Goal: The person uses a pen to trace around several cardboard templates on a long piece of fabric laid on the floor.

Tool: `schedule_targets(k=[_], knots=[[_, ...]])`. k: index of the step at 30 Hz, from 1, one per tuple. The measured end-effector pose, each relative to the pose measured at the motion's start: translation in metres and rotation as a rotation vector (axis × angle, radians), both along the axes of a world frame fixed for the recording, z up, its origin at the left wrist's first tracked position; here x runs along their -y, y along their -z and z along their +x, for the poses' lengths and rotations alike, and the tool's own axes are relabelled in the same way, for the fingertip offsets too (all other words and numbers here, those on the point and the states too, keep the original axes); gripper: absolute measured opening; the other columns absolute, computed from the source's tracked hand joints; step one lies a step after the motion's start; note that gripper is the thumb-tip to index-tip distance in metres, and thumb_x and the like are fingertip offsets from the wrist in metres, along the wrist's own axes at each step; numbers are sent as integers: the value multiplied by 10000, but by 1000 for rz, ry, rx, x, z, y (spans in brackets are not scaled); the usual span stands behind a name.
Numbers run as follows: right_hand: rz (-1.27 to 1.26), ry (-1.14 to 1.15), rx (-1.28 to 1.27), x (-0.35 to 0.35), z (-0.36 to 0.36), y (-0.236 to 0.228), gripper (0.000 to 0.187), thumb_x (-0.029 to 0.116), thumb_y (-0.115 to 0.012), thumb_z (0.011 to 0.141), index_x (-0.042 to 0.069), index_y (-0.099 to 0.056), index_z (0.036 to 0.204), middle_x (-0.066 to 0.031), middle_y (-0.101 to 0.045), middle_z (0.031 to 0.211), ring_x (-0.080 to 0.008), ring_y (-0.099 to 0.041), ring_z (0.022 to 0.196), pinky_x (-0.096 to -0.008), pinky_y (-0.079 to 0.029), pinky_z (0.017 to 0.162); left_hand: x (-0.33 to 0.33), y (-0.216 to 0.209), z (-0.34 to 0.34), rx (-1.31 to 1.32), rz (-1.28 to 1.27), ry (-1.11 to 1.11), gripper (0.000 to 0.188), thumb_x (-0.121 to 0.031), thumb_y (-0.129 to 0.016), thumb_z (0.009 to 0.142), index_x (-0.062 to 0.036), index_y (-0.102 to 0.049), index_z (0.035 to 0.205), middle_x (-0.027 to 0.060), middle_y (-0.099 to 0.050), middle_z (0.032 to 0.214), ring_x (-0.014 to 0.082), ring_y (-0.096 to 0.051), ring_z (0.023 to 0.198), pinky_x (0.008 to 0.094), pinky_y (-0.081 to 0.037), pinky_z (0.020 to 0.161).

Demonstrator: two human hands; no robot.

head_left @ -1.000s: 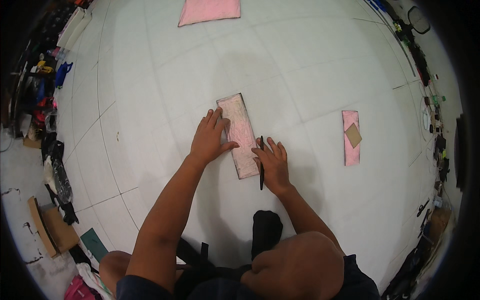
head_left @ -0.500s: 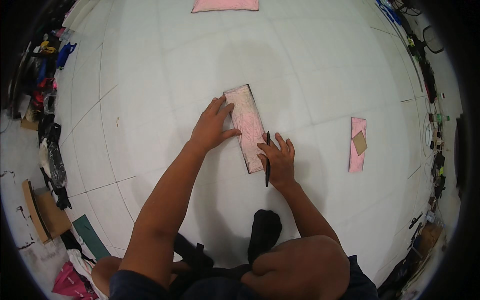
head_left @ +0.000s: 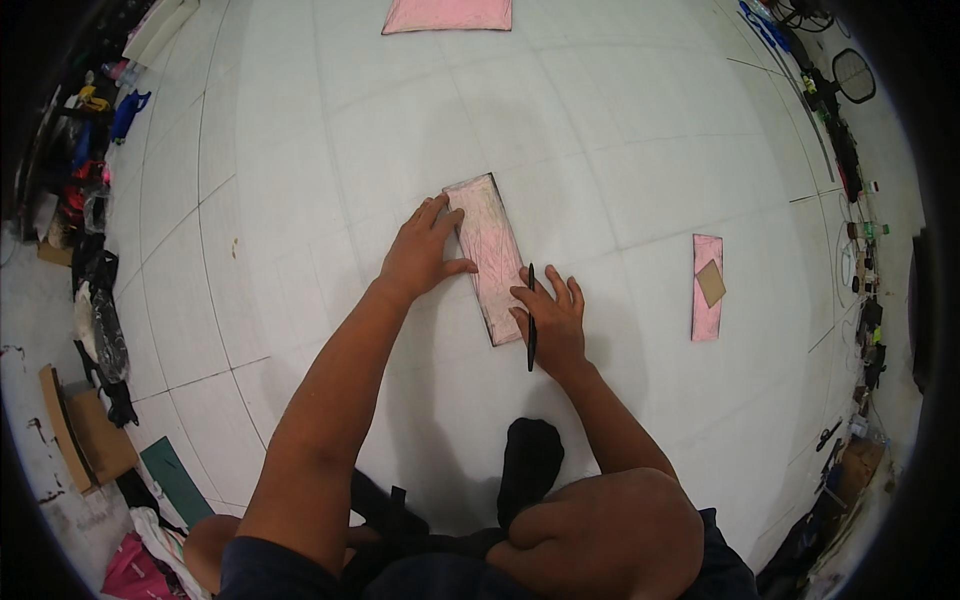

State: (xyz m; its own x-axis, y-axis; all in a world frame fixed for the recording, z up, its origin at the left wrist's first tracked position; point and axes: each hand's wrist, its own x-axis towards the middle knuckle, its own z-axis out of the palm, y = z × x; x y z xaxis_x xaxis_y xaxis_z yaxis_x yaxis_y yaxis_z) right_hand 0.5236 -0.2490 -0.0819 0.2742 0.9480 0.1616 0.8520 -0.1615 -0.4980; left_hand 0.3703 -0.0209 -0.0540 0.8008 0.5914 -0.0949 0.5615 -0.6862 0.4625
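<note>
A long pink panel with a wrinkled surface and dark edges (head_left: 488, 245) lies slightly slanted on the white floor before me. Along its left edge my left hand (head_left: 420, 250) rests with fingers spread, thumb lower down the same edge. On the other side, my right hand (head_left: 553, 318) touches the lower right edge with its thumb and fingertips. A slim black pen-like stick (head_left: 531, 345) is tucked in that hand's fingers, pointing roughly away from me. What lies under the panel is hidden.
To the right lies a narrow pink strip (head_left: 706, 325) with a brown diamond-shaped piece (head_left: 710, 283) on it. A larger pink panel (head_left: 447, 15) is cut off at the far edge. Clutter, a cardboard box (head_left: 100, 435) and a green board (head_left: 178, 482) line the left wall; cables and scissors (head_left: 828, 434) lie right.
The whole view has shifted slightly to the left. Both hands keep their places on the pink panel, and the black stick stays in my right hand.
</note>
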Motion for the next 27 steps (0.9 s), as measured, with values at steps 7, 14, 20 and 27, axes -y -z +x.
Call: schedule_targets(k=[7, 14, 20, 27], knots=[[-16, -41, -65, 11, 4, -8, 451, 220, -818, 886, 131, -651, 1296, -93, -618, 1486, -407, -440, 1466, -610, -249, 1218, 4, -12, 10, -170, -21, 16, 1066, -547, -939, 675, -76, -485, 1516, 228, -348, 1653, 439, -353, 1517, 493, -369, 1234], [20, -73, -72, 27, 7, -2, 476, 290, -832, 872, 127, -663, 1285, -129, -639, 1449, -442, -469, 1436, -646, -267, 1202, 15, -28, 24, -383, 28, 61, 1364, -666, -957, 550, 2, -341, 1567, 276, -228, 1686, 427, -225, 1582, 484, -333, 1260], [20, -79, -48, 25, 4, -5, 469, 311, -841, 859, 127, -679, 1259, -128, -654, 1426, -439, -477, 1422, -655, -272, 1193, 13, -27, 22, -400, 18, 63, 1402, -630, -982, 527, 23, -312, 1571, 285, -209, 1687, 424, -211, 1586, 488, -338, 1257], [53, -89, -26, 24, 6, -3, 486, 294, -849, 833, 128, -670, 1253, -115, -643, 1428, -430, -480, 1411, -662, -277, 1186, 12, -30, 27, -427, 6, 88, 1424, -631, -973, 533, -113, -248, 1644, 311, -221, 1674, 476, -220, 1568, 514, -310, 1260]])
